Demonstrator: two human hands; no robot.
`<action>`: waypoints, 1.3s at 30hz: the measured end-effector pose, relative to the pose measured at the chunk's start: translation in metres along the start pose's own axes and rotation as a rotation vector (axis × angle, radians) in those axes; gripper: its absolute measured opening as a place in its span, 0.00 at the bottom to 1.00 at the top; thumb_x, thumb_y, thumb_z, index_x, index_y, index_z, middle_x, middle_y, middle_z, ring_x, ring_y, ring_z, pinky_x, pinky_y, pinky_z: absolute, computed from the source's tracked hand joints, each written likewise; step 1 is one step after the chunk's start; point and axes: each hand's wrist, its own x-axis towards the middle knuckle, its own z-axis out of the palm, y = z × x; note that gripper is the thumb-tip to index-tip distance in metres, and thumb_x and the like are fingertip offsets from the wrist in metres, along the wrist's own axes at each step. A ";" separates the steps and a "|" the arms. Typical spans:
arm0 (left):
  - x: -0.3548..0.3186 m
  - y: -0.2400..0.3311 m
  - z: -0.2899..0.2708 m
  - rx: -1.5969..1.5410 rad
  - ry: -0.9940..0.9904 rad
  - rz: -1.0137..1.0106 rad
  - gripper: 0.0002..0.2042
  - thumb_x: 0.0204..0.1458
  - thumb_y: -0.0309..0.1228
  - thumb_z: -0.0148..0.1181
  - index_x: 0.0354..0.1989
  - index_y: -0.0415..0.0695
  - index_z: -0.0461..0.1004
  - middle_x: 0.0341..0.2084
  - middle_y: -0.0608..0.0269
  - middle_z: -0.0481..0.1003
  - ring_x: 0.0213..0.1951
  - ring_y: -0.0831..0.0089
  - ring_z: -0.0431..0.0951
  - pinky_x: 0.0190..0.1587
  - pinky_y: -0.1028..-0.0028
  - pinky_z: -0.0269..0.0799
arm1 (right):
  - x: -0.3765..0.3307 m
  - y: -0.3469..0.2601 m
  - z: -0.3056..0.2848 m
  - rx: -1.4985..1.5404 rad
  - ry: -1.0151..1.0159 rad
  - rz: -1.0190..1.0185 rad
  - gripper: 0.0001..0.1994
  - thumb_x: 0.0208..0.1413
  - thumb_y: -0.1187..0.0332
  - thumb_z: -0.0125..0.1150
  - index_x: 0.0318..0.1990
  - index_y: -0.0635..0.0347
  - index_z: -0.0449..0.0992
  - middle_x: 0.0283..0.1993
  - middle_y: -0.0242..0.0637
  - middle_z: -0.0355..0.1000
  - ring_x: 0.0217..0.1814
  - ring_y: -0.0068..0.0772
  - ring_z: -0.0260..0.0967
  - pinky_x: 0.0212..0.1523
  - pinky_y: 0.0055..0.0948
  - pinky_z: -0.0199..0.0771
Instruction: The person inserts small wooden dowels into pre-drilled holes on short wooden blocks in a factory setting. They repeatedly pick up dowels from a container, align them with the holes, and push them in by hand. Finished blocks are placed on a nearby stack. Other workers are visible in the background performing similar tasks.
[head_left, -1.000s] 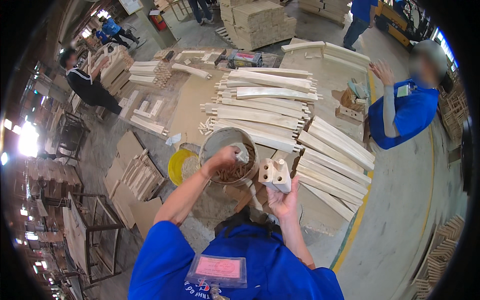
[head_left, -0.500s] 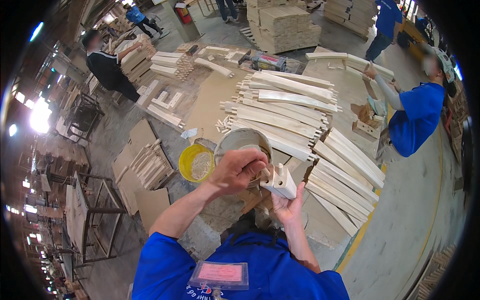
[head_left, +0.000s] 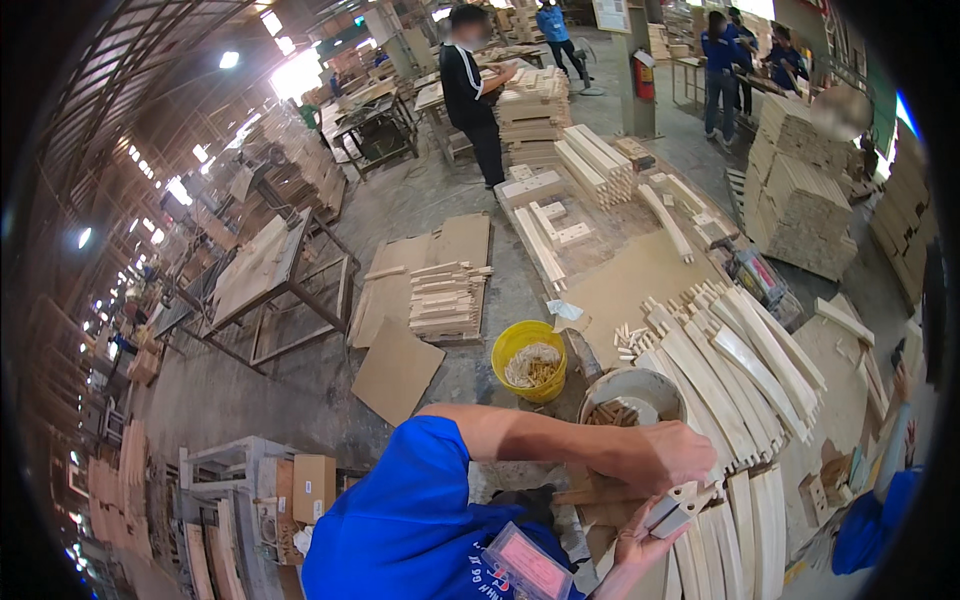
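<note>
My right hand (head_left: 636, 548) comes up from the lower edge and holds a small pale wooden block (head_left: 676, 509). My left hand (head_left: 672, 455) reaches across my body, and its fingers are curled down over the top of that block. What lies under its fingers is hidden. Just beyond the hands stands a grey bucket (head_left: 640, 386) with short brown wooden dowels in it. A yellow bucket (head_left: 520, 345) with pale dowels stands to its left.
Curved pale wooden slats (head_left: 745, 375) lie stacked right of the buckets. Cardboard sheets (head_left: 398, 368) and a stack of short boards (head_left: 445, 298) lie on the floor. A person in blue (head_left: 880, 500) is at the right edge; a person in black (head_left: 472, 95) stands far off.
My left hand left the grey bucket and came down onto the block in my right hand. The view swung, so the buckets and slats now sit further right.
</note>
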 end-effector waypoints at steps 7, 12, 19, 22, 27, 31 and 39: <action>0.001 -0.012 0.015 -0.145 0.088 0.072 0.07 0.51 0.29 0.60 0.29 0.37 0.72 0.25 0.54 0.70 0.29 0.54 0.75 0.32 0.61 0.73 | 0.007 -0.004 0.000 0.042 0.059 0.009 0.25 0.56 0.52 0.69 0.56 0.56 0.77 0.52 0.42 0.78 0.51 0.49 0.76 0.53 0.48 0.84; 0.022 -0.050 0.027 -0.900 0.074 -0.291 0.11 0.54 0.34 0.60 0.37 0.37 0.78 0.27 0.54 0.78 0.28 0.57 0.77 0.33 0.62 0.74 | -0.009 -0.031 -0.013 0.201 0.035 0.004 0.26 0.58 0.53 0.66 0.59 0.57 0.74 0.55 0.43 0.75 0.54 0.47 0.75 0.55 0.45 0.83; -0.066 -0.169 0.148 0.437 -1.187 -0.276 0.16 0.48 0.35 0.63 0.42 0.38 0.83 0.44 0.50 0.82 0.49 0.50 0.80 0.47 0.56 0.77 | -0.004 -0.026 -0.027 0.183 -0.106 0.059 0.26 0.59 0.60 0.66 0.62 0.60 0.69 0.56 0.49 0.72 0.58 0.51 0.72 0.59 0.45 0.80; -0.041 -0.154 0.180 0.370 -0.951 -0.664 0.17 0.45 0.29 0.66 0.44 0.37 0.83 0.46 0.47 0.81 0.51 0.54 0.80 0.50 0.58 0.77 | -0.005 -0.029 -0.027 0.137 -0.147 -0.091 0.25 0.59 0.57 0.65 0.61 0.58 0.71 0.55 0.48 0.72 0.58 0.50 0.72 0.59 0.45 0.80; -0.046 -0.162 0.160 0.230 -0.889 -0.584 0.12 0.40 0.27 0.60 0.31 0.32 0.83 0.32 0.41 0.82 0.37 0.52 0.84 0.37 0.59 0.78 | -0.014 -0.015 -0.016 0.038 -0.071 -0.129 0.23 0.59 0.49 0.64 0.58 0.49 0.75 0.54 0.40 0.74 0.57 0.47 0.72 0.55 0.43 0.82; -0.066 -0.167 0.142 0.147 -0.752 -0.735 0.22 0.42 0.41 0.68 0.38 0.34 0.82 0.36 0.42 0.82 0.43 0.50 0.82 0.44 0.60 0.78 | -0.015 -0.006 -0.008 -0.008 -0.047 -0.136 0.28 0.59 0.43 0.61 0.60 0.50 0.74 0.58 0.35 0.75 0.57 0.42 0.75 0.53 0.44 0.83; -0.077 -0.096 0.066 -1.070 0.209 -0.740 0.10 0.64 0.30 0.55 0.50 0.39 0.74 0.22 0.72 0.71 0.19 0.82 0.67 0.21 0.78 0.65 | -0.011 -0.001 -0.007 0.066 -0.013 -0.086 0.35 0.54 0.42 0.66 0.60 0.61 0.72 0.59 0.42 0.74 0.63 0.47 0.70 0.61 0.49 0.75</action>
